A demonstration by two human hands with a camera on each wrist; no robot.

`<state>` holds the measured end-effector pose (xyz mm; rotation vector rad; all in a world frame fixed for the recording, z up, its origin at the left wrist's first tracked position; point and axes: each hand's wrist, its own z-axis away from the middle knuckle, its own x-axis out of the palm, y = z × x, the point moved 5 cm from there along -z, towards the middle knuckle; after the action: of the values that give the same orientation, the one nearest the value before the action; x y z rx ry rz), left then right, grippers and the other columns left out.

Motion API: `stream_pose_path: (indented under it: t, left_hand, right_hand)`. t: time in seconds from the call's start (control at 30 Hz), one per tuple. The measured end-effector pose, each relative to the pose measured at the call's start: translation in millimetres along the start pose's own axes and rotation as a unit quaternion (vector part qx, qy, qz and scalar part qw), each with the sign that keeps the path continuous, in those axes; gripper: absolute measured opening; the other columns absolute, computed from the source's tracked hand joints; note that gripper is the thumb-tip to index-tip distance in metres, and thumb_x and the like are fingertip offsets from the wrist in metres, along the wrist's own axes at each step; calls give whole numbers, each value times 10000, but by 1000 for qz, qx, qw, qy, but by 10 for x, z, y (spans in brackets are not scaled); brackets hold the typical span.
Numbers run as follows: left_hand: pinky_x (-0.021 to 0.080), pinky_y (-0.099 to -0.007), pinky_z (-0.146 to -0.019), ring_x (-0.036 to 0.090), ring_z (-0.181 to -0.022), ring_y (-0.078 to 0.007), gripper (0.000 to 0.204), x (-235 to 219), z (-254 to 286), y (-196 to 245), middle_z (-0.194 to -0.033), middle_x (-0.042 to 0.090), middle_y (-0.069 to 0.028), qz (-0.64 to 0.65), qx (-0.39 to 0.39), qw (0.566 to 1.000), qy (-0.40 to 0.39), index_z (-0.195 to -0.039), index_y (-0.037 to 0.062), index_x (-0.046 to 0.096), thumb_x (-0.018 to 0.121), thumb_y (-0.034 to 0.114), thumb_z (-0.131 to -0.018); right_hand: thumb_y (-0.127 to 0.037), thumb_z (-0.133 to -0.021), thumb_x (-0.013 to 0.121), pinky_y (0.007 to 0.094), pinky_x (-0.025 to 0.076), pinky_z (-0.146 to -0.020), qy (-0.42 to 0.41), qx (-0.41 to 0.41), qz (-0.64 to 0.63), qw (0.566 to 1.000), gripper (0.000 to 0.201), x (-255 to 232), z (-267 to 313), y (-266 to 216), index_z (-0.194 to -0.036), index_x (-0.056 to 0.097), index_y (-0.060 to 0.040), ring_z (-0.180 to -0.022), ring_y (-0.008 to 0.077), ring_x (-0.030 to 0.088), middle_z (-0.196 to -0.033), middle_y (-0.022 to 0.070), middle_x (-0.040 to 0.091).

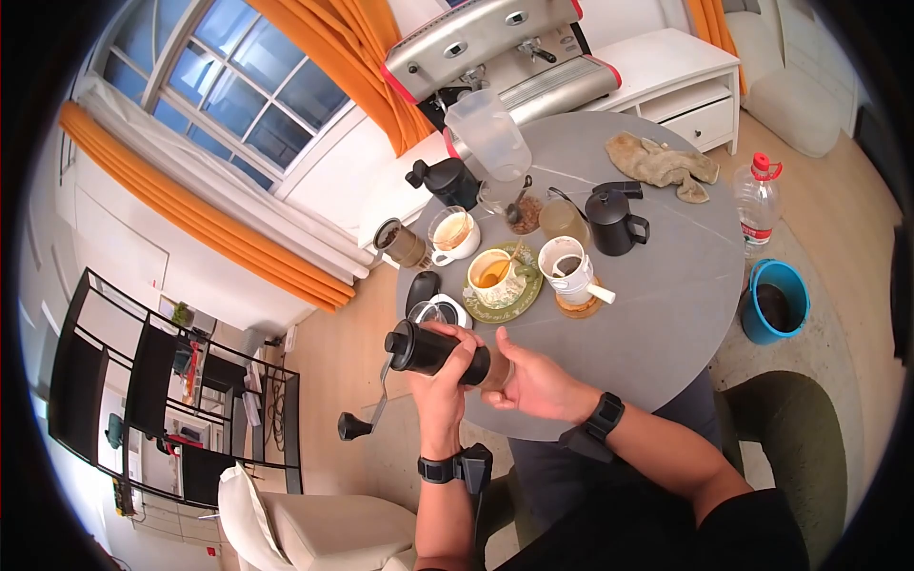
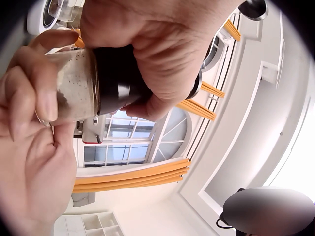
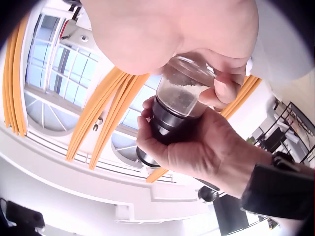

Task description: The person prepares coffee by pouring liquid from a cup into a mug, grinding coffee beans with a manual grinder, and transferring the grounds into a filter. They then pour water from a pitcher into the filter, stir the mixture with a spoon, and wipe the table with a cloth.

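A black hand grinder [image 1: 415, 348] with a crank and dark knob [image 1: 354, 426] is held sideways above the table's near edge. The left hand [image 1: 443, 376] grips its black body, fingers curled round it. At the other end, the right hand [image 1: 538, 385] holds the clear jar, which the left wrist view shows as a see-through jar [image 2: 76, 86] with grounds clinging inside. In the right wrist view the jar [image 3: 179, 96] is between the right hand's fingers [image 3: 221, 91], and the left hand [image 3: 197, 147] wraps the black part below it.
On the round grey table [image 1: 657, 314] stand a green-patterned cup [image 1: 493, 274] on a saucer, a white cup [image 1: 455, 234], a white mug [image 1: 568, 266], a black kettle [image 1: 611, 221], a clear pitcher [image 1: 490, 133] and a cloth [image 1: 660, 164]. A blue bucket [image 1: 776, 303] is on the floor at right.
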<state>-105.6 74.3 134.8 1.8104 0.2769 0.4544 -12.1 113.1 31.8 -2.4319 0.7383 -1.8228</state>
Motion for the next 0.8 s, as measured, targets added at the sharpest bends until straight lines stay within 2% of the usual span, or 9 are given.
stream_pose_path:
  t: [0.1, 0.2, 0.3, 0.4, 0.5, 0.6, 0.7, 0.73, 0.8]
  left_hand:
    - [544, -399, -889, 683, -929, -251, 297, -21, -13, -38, -954, 675, -117, 33, 39, 999, -11, -1102, 33, 555, 707, -85, -877]
    - [543, -403, -885, 679, -931, -257, 299, -39, 0, -54, -947, 662, -115, 46, 27, 998, -14, -1099, 32, 542, 703, -84, -876]
    - [515, -423, -918, 648, -900, -253, 287, 2, 28, -37, -933, 621, -99, 13, 14, 998, -54, -1086, 43, 528, 690, -57, -871]
    - [514, -433, -922, 648, -890, -253, 283, -6, 87, -63, -928, 616, -100, 31, -17, 998, -56, -1078, 40, 524, 678, -68, -866]
    - [540, -420, -870, 668, -906, -258, 301, -68, 123, -137, -928, 635, -120, 50, -7, 997, -58, -1080, 29, 517, 678, -106, -865]
    - [542, -434, -890, 664, -898, -255, 295, -121, 174, -203, -927, 631, -125, 48, 16, 998, -37, -1077, 29, 518, 679, -109, -871]
    - [532, -460, -919, 657, -896, -260, 307, -179, 268, -261, -927, 621, -125, 58, 28, 998, -5, -1074, 40, 518, 683, -112, -865]
    - [517, -460, -947, 650, -899, -261, 310, -182, 309, -266, -925, 613, -115, 49, 31, 998, -9, -1080, 46, 510, 678, -90, -859]
    - [506, -466, -964, 644, -899, -264, 321, -207, 375, -290, -932, 608, -111, 51, 38, 998, -11, -1085, 50, 504, 678, -80, -849]
  right_hand:
    - [-516, -1137, 399, 323, 443, -713, 75, -29, -28, 996, 470, 150, 6, -33, -1225, 594, -97, -817, 200, 564, -1098, 46, 668]
    - [-624, -1105, 393, 304, 447, -638, 121, -30, -17, 992, 575, 117, 20, 26, -1196, 602, -97, -768, 201, 588, -1040, 66, 694]
    - [-692, -1076, 391, 284, 435, -543, 15, 88, -18, 996, 653, -182, 30, 162, -1206, 605, -89, -723, 210, 615, -979, 88, 709]
    - [-686, -1077, 403, 266, 396, -470, -9, 139, -23, 990, 648, -322, 62, 261, -1199, 612, -84, -681, 218, 632, -913, 110, 709]
    - [-648, -1091, 412, 289, 457, -549, 129, 95, -22, 987, 592, 58, 100, 123, -1193, 604, -98, -765, 230, 659, -963, 105, 711]
    - [-569, -1107, 452, 313, 495, -653, 145, 11, -48, 988, 487, 88, 86, 130, -1188, 596, -111, -862, 244, 673, -1008, 89, 704]
    - [-489, -1114, 492, 338, 504, -731, 135, -25, -47, 989, 392, 24, 125, 267, -1178, 596, -116, -899, 246, 663, -1029, 67, 693]
    - [-471, -1111, 515, 314, 482, -688, 117, -35, -42, 992, 355, 36, 156, 296, -1172, 599, -132, -853, 217, 644, -1017, 54, 690]
    - [-477, -1113, 509, 296, 453, -653, 104, 17, -58, 993, 348, -90, 211, 364, -1171, 599, -145, -823, 191, 621, -1014, 53, 690]
